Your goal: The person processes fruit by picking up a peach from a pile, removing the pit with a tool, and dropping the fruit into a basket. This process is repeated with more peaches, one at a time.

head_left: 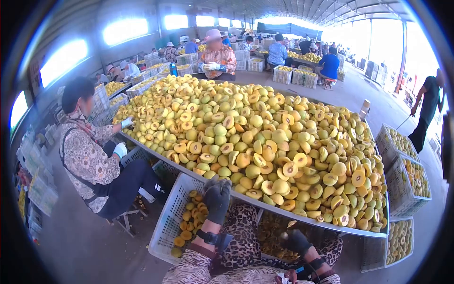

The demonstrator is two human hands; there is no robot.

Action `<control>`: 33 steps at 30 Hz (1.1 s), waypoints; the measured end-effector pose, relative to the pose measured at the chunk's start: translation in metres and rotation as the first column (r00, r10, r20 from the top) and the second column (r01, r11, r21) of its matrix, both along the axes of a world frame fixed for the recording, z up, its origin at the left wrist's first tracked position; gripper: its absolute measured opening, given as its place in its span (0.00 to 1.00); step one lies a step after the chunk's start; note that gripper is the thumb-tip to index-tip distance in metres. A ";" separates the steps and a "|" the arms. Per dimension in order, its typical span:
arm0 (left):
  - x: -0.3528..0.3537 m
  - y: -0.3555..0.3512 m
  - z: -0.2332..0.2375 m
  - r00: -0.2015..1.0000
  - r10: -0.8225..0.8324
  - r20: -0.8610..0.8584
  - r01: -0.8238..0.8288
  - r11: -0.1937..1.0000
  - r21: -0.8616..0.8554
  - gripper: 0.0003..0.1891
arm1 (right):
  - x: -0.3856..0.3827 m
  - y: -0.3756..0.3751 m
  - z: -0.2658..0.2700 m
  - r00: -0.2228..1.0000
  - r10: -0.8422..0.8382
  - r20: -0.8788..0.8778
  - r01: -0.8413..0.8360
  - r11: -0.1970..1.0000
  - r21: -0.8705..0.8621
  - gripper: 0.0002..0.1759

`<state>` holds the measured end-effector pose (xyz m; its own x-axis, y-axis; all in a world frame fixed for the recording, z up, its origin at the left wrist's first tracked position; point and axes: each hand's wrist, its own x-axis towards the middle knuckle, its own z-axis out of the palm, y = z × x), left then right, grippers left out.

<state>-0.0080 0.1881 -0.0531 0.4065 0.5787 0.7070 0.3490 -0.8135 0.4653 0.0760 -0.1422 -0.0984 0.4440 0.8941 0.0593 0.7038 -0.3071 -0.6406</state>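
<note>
Two gloved hands are hovering at the near edge of the table [331, 229]. The left hand [217, 199] is reaching up with fingers pressed together, its tips touching the peaches [265, 142] heaped along that edge, above a crate [166, 222]. The right hand [295, 240] is curling below the edge, and I cannot tell whether it is pinching anything.

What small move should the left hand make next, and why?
Probably a short reach forward to take a fruit from the near edge of the pile. The left hand hangs just before the table rim, above the white crate, and yellow fruits lie right behind that rim. Whether its fingers already hold something I cannot tell. The right hand is lower, below the rim.
</note>
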 end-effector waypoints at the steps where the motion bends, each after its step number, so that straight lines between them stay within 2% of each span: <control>1: 0.004 -0.006 0.004 1.000 0.000 0.006 0.000 1.000 -0.001 0.19 | -0.005 -0.012 -0.015 1.000 0.000 0.006 0.000 1.000 -0.001 0.06; 3: 0.027 -0.033 0.028 0.934 -0.348 0.086 0.357 0.922 -0.149 0.16 | 0.001 -0.022 -0.030 0.980 -0.132 0.149 0.144 0.987 -0.077 0.09; 4: 0.036 -0.053 0.044 0.949 -0.316 -0.003 0.316 0.949 -0.012 0.16 | 0.001 -0.019 -0.025 0.979 -0.134 0.156 0.148 0.986 -0.082 0.09; 5: 0.051 -0.067 0.051 0.883 -0.468 -0.041 0.461 0.880 -0.111 0.16 | -0.002 -0.014 -0.014 0.976 -0.215 0.027 0.215 0.977 0.002 0.09; 6: 0.073 -0.077 0.041 0.815 -0.579 -0.015 0.576 0.813 -0.081 0.18 | -0.006 -0.008 -0.003 0.954 -0.280 -0.110 0.289 0.954 0.077 0.09; 7: 0.088 -0.093 0.045 0.771 -0.622 -0.135 0.608 0.783 -0.132 0.18 | -0.011 -0.005 0.008 0.952 -0.286 -0.111 0.295 0.953 0.066 0.09; 8: 0.109 -0.102 0.034 0.750 -0.620 -0.230 0.625 0.778 -0.062 0.18 | -0.017 -0.003 0.020 0.939 -0.306 -0.158 0.329 0.933 0.145 0.09; 9: 0.123 -0.107 0.024 0.692 -0.612 -0.383 0.627 0.773 -0.100 0.17 | -0.023 0.000 0.032 0.923 -0.324 -0.207 0.367 0.904 0.222 0.08; 10: 0.135 -0.110 0.015 0.607 -0.595 -0.527 0.629 0.765 -0.139 0.17 | -0.030 0.001 0.044 0.916 -0.339 -0.214 0.382 0.900 0.212 0.08; 12: 0.153 -0.109 -0.006 0.672 -0.542 -0.504 0.627 0.779 -0.002 0.16 | -0.044 -0.005 0.063 0.872 -0.441 -0.212 0.487 0.824 0.291 0.09; 13: 0.155 -0.103 -0.007 0.641 -0.658 -0.396 0.677 0.728 -0.113 0.17 | -0.045 -0.011 0.069 0.874 -0.421 -0.244 0.482 0.816 0.318 0.10; 14: 0.154 -0.092 -0.010 0.599 -0.750 -0.280 0.718 0.658 -0.227 0.17 | -0.045 -0.015 0.065 0.818 -0.439 -0.373 0.553 0.779 0.297 0.11; 15: 0.154 -0.081 -0.012 0.588 -0.805 -0.086 0.770 0.589 -0.246 0.18 | -0.050 -0.017 0.082 0.759 -0.458 -0.462 0.604 0.761 0.237 0.12; 16: 0.153 -0.070 -0.014 0.561 -0.821 0.106 0.814 0.523 -0.253 0.19 | -0.050 -0.019 0.096 0.812 -0.429 -0.395 0.556 0.775 0.300 0.12; 17: 0.141 -0.070 0.000 0.406 -0.794 0.452 0.856 0.157 -0.493 0.21 | -0.049 -0.020 0.096 0.845 -0.385 -0.370 0.518 0.762 0.390 0.11; 18: 0.117 -0.078 0.022 0.342 -0.568 0.749 0.791 -0.256 -0.556 0.23 | -0.048 -0.018 0.096 0.807 -0.378 -0.454 0.551 0.757 0.350 0.10; 20: 0.075 -0.091 0.061 0.290 -0.512 0.809 0.715 -0.446 -0.538 0.27 | -0.048 -0.008 0.099 0.791 -0.372 -0.485 0.561 0.758 0.333 0.11; 22: 0.057 -0.099 0.064 0.282 -0.577 0.766 0.713 -0.409 -0.570 0.29 | -0.048 0.005 0.103 0.762 -0.317 -0.564 0.553 0.772 0.313 0.11; 23: 0.048 -0.108 0.065 0.323 -0.483 0.814 0.679 -0.481 -0.555 0.29 | -0.050 0.013 0.103 0.749 -0.313 -0.584 0.560 0.770 0.306 0.11; 24: 0.043 -0.114 0.063 0.364 -0.382 0.849 0.649 -0.550 -0.526 0.29 | -0.051 0.021 0.104 0.764 -0.290 -0.577 0.560 0.742 0.369 0.11; 25: 0.041 -0.118 0.059 0.389 -0.417 0.821 0.666 -0.489 -0.563 0.31 | -0.052 0.026 0.104 0.780 -0.271 -0.565 0.558 0.710 0.430 0.12; 27: 0.034 -0.130 0.053 0.421 -0.406 0.811 0.665 -0.470 -0.581 0.31 | -0.053 0.025 0.106 0.767 -0.298 -0.568 0.578 0.706 0.410 0.12; 28: 0.033 -0.135 0.052 0.433 -0.384 0.815 0.684 -0.448 -0.575 0.32 | -0.052 0.023 0.107 0.773 -0.322 -0.547 0.579 0.710 0.401 0.12; 29: 0.033 -0.138 0.050 0.418 -0.343 0.842 0.678 -0.499 -0.540 0.31 | -0.049 0.020 0.100 0.802 -0.368 -0.471 0.573 0.697 0.430 0.11; 30: 0.033 -0.142 0.048 0.416 -0.344 0.842 0.670 -0.511 -0.539 0.31 | -0.049 0.017 0.103 0.795 -0.382 -0.471 0.584 0.692 0.425 0.11; 32: 0.035 -0.150 0.041 0.439 -0.374 0.817 0.691 -0.441 -0.573 0.30 | -0.048 0.013 0.117 0.801 -0.488 -0.348 0.599 0.649 0.468 0.12; 33: 0.037 -0.154 0.040 0.443 -0.308 0.842 0.650 -0.536 -0.538 0.29 | -0.047 0.017 0.122 0.805 -0.542 -0.241 0.571 0.595 0.566 0.13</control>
